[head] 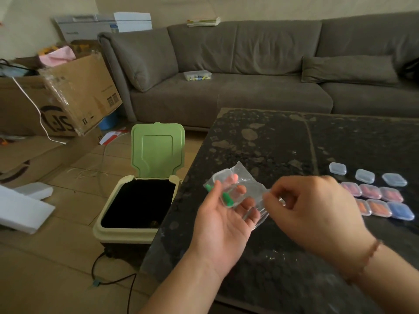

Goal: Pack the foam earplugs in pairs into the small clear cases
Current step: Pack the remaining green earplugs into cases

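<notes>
Here the fingers (271, 201) of the right hand (317, 209) pinch the edge of a thin, crinkled clear plastic wrapper (251, 189), while the left hand (224, 214) lies palm up beneath it with its fingers loosely curled, cradling a small clear case (226, 189) that seems to sit inside or against that wrapper. Green foam earplugs (225, 198) show through the plastic at the palm, one stubby and rounded, another poking out near the thumb. Whether the case lid is shut cannot be told.

Further right on the dark, mottled stone surface (260, 143) stand rows of the same cases: three clear ones in the far row (365, 176) look empty or pale, three in the middle row (371, 191) hold pink plugs, and the near row (379, 207) holds orange plugs, with one blue-filled case (401, 210) at its end. So, by my reading, most cases laid out are packed, the green pair is in hand, and the far row may still want filling.

The cases are hard, glossy, rounded squares; the plugs are soft and matte. Beside the surface, an open bin (136, 200) with a green lid stands on the floor, and a grey sofa (249, 64) lies behind.
</notes>
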